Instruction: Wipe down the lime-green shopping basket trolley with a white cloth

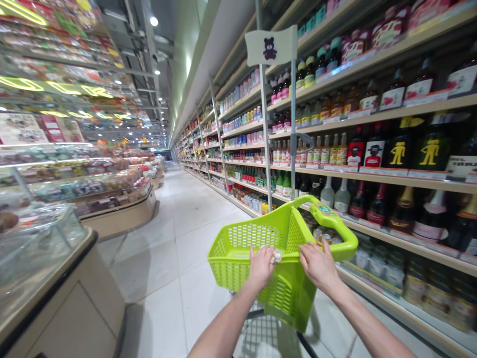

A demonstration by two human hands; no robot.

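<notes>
Lime-green plastic shopping basket (283, 293) sits tilted above a wire shopping cart (268, 335), its long axis running forward and upward toward the bottle shelving (387, 149) on the right, with its handle (328, 216) arching across that side. Left hand (261, 267) grips the near rim, fingers (266, 253) together around a crumpled white item (276, 255). Right hand (318, 266) curls over the rim farther along, fingers (311, 251) slightly apart; both forearms reach forward from below.
</notes>
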